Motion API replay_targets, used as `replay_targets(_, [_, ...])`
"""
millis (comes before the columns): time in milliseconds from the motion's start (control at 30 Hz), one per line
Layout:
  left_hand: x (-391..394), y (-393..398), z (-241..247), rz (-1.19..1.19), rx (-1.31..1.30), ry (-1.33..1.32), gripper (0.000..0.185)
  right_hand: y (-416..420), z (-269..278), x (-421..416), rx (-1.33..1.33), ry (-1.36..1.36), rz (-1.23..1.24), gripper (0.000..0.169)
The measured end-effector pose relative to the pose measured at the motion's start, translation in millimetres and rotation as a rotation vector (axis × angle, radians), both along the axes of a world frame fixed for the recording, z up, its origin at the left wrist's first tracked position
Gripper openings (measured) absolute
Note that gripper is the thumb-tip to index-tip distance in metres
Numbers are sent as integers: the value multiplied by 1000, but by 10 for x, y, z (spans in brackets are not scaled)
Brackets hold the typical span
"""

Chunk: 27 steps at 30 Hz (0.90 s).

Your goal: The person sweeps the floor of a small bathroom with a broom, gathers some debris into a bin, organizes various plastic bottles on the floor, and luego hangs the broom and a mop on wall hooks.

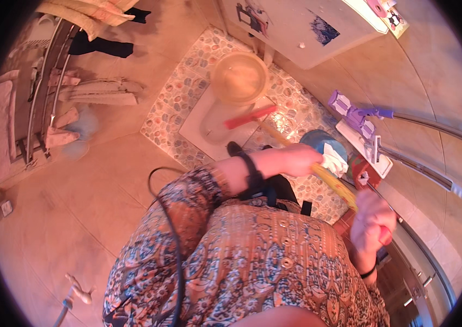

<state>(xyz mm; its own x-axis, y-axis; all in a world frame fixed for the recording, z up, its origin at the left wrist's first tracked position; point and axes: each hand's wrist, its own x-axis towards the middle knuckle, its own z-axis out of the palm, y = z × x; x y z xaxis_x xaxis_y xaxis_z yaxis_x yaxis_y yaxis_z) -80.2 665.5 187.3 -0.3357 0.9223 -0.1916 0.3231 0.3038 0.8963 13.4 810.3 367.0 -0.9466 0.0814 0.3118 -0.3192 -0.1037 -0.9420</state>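
Observation:
Both my hands grip the long yellow handle (335,184) of a floor-cleaning tool. My left hand (302,159) is around the handle partway along. At its upper end, near a red tip, my right hand (371,222) is closed. The narrow red head (251,117) lies over the squat toilet (196,122); whether it is a brush or a squeegee, I cannot tell. A round yellowish plastic basin (239,77) stands just beyond the head, covering the far part of the toilet.
On the right, a blue bin (316,141) with a white liner stands on the pebble-patterned floor (169,108). A purple mop head (353,114) and metal poles lean by the wall. A metal towel rack (61,81) with cloths is at left, a shower hose (64,310) lower left.

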Motion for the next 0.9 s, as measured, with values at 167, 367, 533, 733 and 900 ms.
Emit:
replay_targets(167, [-143, 706, 120, -66, 21, 98, 8, 251, -135, 253, 121, 63, -248, 16])
replay_targets(367, [107, 743, -939, -143, 28, 180, 9, 6, -798, 524, 273, -216, -298, 12])
replay_targets(533, [580, 137, -766, -102, -162, -48, 9, -77, -807, 742, -161, -316, -444, 20])
replay_targets(733, [697, 177, -292, -104, -102, 0, 10, 59, -468, 956, -225, -126, -444, 15])
replay_targets(900, [517, 719, -272, -161, 177, 88, 7, -124, -339, 1037, 34, 10, -490, 10])
